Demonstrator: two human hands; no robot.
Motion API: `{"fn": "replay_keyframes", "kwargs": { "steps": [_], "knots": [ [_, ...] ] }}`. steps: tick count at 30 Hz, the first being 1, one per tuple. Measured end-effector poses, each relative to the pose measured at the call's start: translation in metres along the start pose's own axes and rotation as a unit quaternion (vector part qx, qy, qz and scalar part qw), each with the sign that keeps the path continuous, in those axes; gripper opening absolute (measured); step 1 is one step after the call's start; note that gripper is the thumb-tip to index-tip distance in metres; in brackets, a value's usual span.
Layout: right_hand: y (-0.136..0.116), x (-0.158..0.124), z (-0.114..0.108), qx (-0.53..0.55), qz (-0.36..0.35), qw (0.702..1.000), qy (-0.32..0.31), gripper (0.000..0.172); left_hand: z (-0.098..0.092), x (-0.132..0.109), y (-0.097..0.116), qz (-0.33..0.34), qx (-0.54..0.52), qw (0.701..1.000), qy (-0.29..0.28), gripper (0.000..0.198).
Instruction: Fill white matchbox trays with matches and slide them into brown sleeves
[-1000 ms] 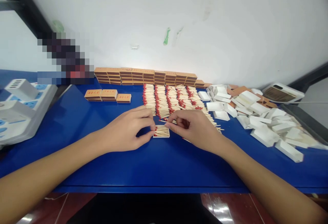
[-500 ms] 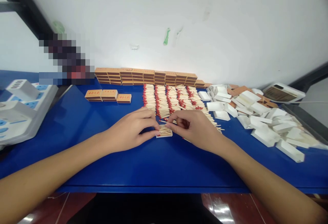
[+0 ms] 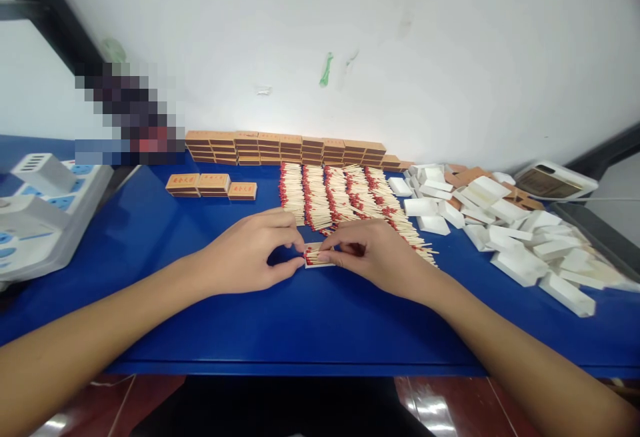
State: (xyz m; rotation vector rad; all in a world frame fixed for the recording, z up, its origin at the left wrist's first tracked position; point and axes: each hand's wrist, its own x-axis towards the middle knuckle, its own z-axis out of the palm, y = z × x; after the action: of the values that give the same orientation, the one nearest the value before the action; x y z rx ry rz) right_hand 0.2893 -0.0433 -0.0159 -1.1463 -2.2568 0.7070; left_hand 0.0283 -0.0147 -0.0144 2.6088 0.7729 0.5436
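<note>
The left hand (image 3: 250,250) has its thumb and forefinger bent toward each other at the left end of a small white tray (image 3: 317,266), their tips slightly parted and gripping that end. The right hand (image 3: 383,253) reaches over the tray's right part, thumb and forefinger nearly together and hiding that end; whether they pinch a match cannot be told. The tray thus lies between the two sets of fingertips, flat on the blue table (image 3: 280,330), with loose matches (image 3: 314,255) inside, their red heads toward the left hand. Just behind the hands are rows of matches (image 3: 316,197), the right hand covering part of their near side. Beyond them, boxes (image 3: 290,149) stand stacked along the wall (image 3: 425,57). A few more boxes (image 3: 213,184) sit to the left, near a power strip (image 3: 80,203) at the table's left side. To the right lies a heap of white trays (image 3: 515,237), with a phone (image 3: 553,180) behind it.
</note>
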Motion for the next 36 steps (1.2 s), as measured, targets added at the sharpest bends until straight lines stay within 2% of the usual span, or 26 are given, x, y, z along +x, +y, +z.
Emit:
{"fn": "replay_keyframes", "kwargs": {
  "steps": [12,19,27,30,32,36],
  "knots": [
    [0.004,-0.005,-0.009,-0.029,0.027,0.999,0.015,0.019,0.004,0.002,-0.003,0.032,-0.011,0.999,0.012,0.015],
    [-0.004,-0.006,-0.013,-0.040,0.016,0.998,-0.043,0.012,0.006,0.002,-0.004,0.030,-0.024,0.999,0.015,0.016],
    [-0.006,-0.007,-0.012,-0.037,0.014,0.999,-0.036,0.009,0.007,0.003,-0.001,0.039,-0.024,0.999,0.022,0.014],
    [-0.007,-0.008,-0.018,-0.063,0.018,0.997,-0.028,0.014,0.007,0.003,0.001,0.039,-0.024,0.998,0.034,0.013],
    [-0.008,-0.009,-0.023,-0.083,0.034,0.995,-0.035,0.017,0.007,0.004,0.003,0.036,-0.022,0.998,0.038,0.021],
    [-0.008,-0.011,-0.028,-0.113,0.066,0.988,-0.086,0.013,0.010,0.004,0.000,0.036,-0.020,0.999,0.013,0.044]
  ]
}}
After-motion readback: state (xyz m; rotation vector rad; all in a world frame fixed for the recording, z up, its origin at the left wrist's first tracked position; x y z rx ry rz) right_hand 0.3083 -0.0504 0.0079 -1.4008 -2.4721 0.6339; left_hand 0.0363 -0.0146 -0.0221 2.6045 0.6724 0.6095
